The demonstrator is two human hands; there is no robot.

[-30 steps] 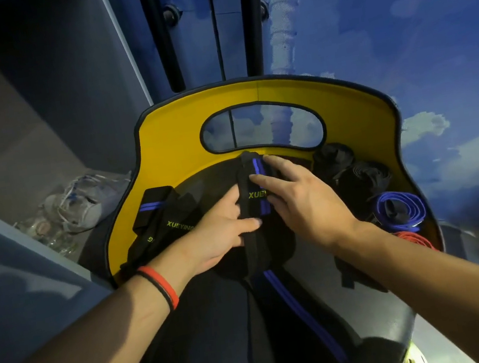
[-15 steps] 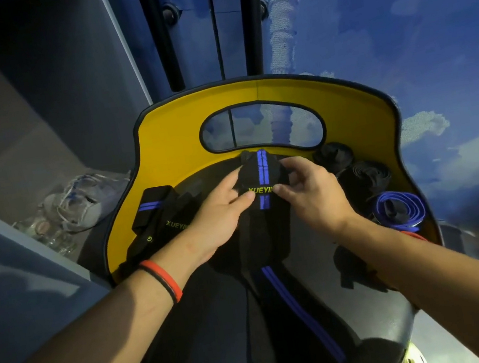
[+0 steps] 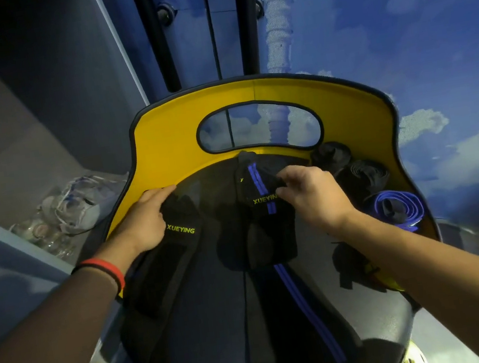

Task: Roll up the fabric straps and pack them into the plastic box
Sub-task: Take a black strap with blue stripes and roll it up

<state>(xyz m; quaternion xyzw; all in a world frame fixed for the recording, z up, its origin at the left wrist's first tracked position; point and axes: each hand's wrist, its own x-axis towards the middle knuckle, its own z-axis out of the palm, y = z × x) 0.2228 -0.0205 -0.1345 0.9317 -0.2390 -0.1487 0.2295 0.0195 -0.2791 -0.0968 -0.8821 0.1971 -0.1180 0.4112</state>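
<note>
Painted blue sky and clouds fill the wall behind a chair with a yellow backrest (image 3: 169,136) and a glossy black seat (image 3: 217,333), where a person sorts fabric straps with both hands, held apart.

At centre lies a striped strap (image 3: 289,285), black with a blue line. Its long axis runs near to far down the middle of the seat, and its far end is bunched into a fold just below the backrest. The right hand (image 3: 312,198) pinches that far end between thumb and curled fingers, beside the yellow lettering.

The left hand (image 3: 145,223), a red band (image 3: 111,269) on its wrist, lies on the far end of a second strap (image 3: 167,266) at the seat's left edge. That strap slants from far to near along the rim. Whether the fingers curl under its edge is not clear.

Finished work sits at far right against the backrest: black rolls (image 3: 351,170) and, nearer, a blue roll (image 3: 397,207). Clear plastic clutter (image 3: 79,202) rests on a shelf to the left.

Rolling of the striped strap looks barely begun. Most of its length trails toward the person, so the roll would likely travel from far to near, with the right hand better placed to lead and the left needing to cross back to centre to steady it.
</note>
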